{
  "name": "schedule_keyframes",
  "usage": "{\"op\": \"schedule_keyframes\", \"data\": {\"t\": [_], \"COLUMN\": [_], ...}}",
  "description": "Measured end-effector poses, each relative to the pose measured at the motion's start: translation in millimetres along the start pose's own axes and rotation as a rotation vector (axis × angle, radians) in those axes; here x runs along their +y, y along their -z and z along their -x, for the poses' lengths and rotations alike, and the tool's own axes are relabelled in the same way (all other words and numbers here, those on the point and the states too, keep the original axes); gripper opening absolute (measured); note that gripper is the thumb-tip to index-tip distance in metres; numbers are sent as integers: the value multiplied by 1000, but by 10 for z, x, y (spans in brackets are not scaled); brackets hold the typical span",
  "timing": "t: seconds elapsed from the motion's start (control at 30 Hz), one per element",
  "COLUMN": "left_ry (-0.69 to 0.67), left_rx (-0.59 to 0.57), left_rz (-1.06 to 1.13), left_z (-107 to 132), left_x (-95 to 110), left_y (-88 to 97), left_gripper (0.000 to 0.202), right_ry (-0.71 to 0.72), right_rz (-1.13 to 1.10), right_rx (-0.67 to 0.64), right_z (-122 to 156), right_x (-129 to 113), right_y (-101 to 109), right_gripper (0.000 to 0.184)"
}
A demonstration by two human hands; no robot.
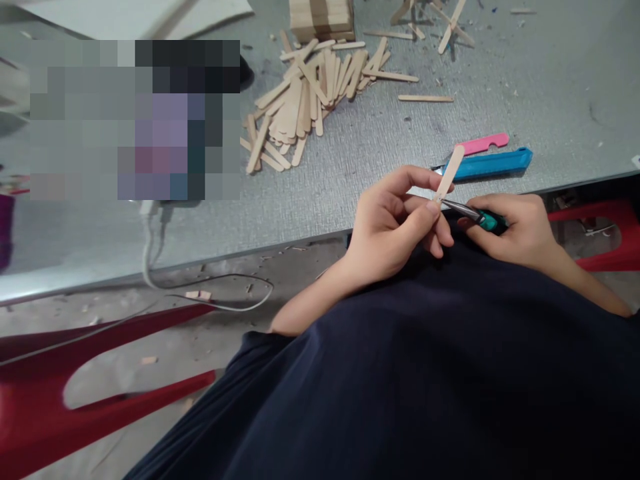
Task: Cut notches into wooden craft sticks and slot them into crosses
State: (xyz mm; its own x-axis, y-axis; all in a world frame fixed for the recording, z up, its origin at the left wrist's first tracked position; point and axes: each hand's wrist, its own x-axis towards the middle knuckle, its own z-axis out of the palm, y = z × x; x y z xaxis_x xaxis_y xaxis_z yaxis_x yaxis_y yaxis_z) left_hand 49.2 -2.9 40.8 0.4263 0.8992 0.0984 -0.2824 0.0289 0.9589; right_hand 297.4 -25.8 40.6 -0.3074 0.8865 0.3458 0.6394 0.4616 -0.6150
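Between the thumb and fingers of my left hand (395, 220) is a pale wooden craft stick (451, 172), tilted with its far end up and to the right. My right hand (517, 227) is wrapped round pliers (487, 219) with green and black handles. Their narrow metal jaws touch or nearly touch the stick's lower end, close to my left thumb; whether they grip it I cannot tell. Just beyond both hands, a blue box cutter (487, 165) lies on the table beside a pink cutter-like piece (484, 143).
A loose pile of craft sticks (300, 107) spreads over the grey table (350, 160), with a bundled stack (323, 19) behind it. Crossed sticks (453, 25) lie at the back. A white cable (147, 247) hangs over the front edge. Red stools (30, 400) stand below.
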Motion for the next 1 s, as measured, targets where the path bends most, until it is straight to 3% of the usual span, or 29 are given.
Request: {"op": "schedule_keyframes", "data": {"t": [0.3, 0.6, 1.0], "left_ry": [49, 217, 332], "left_rx": [-119, -362, -478], "left_rz": [164, 456, 454], "left_z": [-21, -75, -125], "left_x": [32, -12, -92], "left_y": [-10, 11, 43], "left_gripper": [37, 37, 48], "right_ry": [51, 51, -31], "right_rz": [-11, -30, -266], "right_rx": [15, 7, -185], "right_z": [-4, 20, -68], "right_x": [27, 66, 1], "right_y": [-5, 11, 4], "right_gripper": [8, 9, 19]}}
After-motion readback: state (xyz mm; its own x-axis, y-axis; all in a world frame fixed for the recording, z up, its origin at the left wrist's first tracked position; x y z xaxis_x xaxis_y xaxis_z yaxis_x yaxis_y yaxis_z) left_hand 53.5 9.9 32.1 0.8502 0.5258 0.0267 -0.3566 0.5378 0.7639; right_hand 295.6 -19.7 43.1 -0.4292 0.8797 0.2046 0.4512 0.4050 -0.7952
